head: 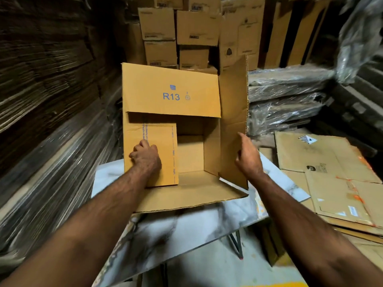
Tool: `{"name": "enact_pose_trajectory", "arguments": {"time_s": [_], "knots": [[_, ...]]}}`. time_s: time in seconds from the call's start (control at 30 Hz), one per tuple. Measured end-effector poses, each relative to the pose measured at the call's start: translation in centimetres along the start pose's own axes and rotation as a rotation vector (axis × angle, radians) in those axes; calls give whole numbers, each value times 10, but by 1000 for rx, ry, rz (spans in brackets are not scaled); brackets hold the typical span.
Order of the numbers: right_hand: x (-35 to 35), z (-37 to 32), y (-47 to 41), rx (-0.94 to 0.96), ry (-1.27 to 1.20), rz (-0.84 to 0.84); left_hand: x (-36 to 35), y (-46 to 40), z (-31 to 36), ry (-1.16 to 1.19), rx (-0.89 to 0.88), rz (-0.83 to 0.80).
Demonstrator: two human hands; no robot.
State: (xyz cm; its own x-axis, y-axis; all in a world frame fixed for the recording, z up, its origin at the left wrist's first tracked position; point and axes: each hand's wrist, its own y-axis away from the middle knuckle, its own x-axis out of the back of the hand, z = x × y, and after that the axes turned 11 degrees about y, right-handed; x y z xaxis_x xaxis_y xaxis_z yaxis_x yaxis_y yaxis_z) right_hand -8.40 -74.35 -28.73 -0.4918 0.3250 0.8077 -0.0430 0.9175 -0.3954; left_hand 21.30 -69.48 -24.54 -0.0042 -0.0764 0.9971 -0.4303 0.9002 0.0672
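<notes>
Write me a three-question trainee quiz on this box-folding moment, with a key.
1. True or false: the left hand lies on the left flap, which is folded in over the box.
2. What is printed on the far flap? A) R13 B) K20 C) nothing
3. Fill in: the right hand is at the right flap, which stands ____.
Key: 1 true; 2 A; 3 upright.
</notes>
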Motion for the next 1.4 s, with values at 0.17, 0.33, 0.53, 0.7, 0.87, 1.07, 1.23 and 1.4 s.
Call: {"name": "enact_pose_trajectory", "arguments": {"time_s": [0.17, 0.33, 0.53, 0.7, 0.87, 1.07, 1.23, 1.4], "knots": [[2, 8, 0, -2, -2, -16, 23, -12, 29, -118, -175, 262], [-1, 18, 2, -62, 93, -57, 24, -22, 31, -133, -230, 399], [0, 23, -5, -148, 175, -61, 35, -23, 43, -231, -351, 775], [-8, 31, -8, -88, 190, -35, 73, -34, 53, -234, -332, 911], [-9, 46, -17, -68, 180, -3, 116, -49, 63, -28, -394, 975], [-14, 43, -23, -50, 259, -27, 193, -49, 92, -93, -285, 1019], [-21, 31, -32, -55, 425, 35, 199, -55, 100, -115, -266, 932], [-21, 9, -32, 147, 644, 181, 179, -56, 96, -44, -353, 933]]}}
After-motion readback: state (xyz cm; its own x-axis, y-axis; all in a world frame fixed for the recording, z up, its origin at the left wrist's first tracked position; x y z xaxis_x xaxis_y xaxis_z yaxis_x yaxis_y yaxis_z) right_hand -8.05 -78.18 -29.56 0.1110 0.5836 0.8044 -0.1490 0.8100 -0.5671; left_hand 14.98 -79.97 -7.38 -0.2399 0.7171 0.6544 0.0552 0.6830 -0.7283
